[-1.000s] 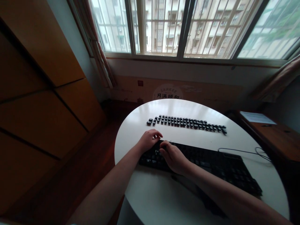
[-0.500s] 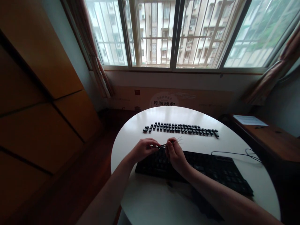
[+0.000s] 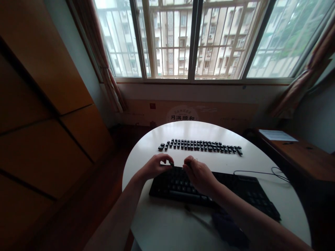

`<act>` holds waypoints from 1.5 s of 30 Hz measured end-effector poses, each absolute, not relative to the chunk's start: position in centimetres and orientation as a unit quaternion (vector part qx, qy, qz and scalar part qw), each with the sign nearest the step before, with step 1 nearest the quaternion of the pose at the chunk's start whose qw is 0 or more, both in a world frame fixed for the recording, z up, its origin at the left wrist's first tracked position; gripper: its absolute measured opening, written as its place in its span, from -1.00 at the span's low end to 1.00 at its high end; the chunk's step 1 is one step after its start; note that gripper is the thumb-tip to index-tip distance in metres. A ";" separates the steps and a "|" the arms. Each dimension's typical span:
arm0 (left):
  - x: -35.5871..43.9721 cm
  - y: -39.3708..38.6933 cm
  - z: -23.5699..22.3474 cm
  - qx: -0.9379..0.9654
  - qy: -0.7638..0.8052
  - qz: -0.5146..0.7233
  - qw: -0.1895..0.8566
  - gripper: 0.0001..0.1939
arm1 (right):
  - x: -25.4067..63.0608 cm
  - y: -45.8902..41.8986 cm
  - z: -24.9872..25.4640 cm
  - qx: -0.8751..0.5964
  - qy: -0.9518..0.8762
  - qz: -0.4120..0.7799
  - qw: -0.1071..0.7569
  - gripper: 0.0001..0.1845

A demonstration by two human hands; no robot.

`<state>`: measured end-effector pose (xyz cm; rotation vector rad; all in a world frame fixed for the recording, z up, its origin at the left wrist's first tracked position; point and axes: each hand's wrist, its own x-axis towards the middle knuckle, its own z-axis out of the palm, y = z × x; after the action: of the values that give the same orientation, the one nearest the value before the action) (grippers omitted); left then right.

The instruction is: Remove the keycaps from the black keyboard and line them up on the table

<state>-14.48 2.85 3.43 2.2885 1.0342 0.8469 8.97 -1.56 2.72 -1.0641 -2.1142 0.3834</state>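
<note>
Key (image 3: 172,164), or what looks like one, small and dark, is pinched at the fingertips of the left hand (image 3: 155,166). It should be light, hard and a bit slippery, so holding it softly by its two sides seems best. Just beside it, the right hand (image 3: 197,172) is curled around a thin wire (image 3: 196,160) that is hard to see. Under both hands is the black keyboard (image 3: 180,186). Past the hands, rows of loose keys (image 3: 201,145) sit on the white table (image 3: 157,223).
</note>
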 end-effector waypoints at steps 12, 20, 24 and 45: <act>-13.9 13.4 2.1 0.855 0.457 0.245 -0.001 -0.73 | 10.2 -0.3 2.9 -0.445 -0.803 0.144 0.370 -0.84; -13.3 13.7 0.0 0.859 0.472 0.193 -0.043 -0.69 | 10.0 -0.3 2.5 -0.441 -0.805 0.179 0.354 -0.84; -13.6 13.9 -0.4 0.850 0.489 0.190 -0.055 -0.73 | 9.9 -0.7 2.8 -0.436 -0.803 0.193 0.357 -0.85; -14.2 11.1 2.8 0.809 0.494 0.318 -0.032 -0.90 | 9.2 -1.4 2.5 -0.401 -0.728 0.381 0.404 -0.73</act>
<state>-14.24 11.10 2.75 2.5950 1.5831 1.0187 9.22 -1.44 2.54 -1.0132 -1.8388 0.9611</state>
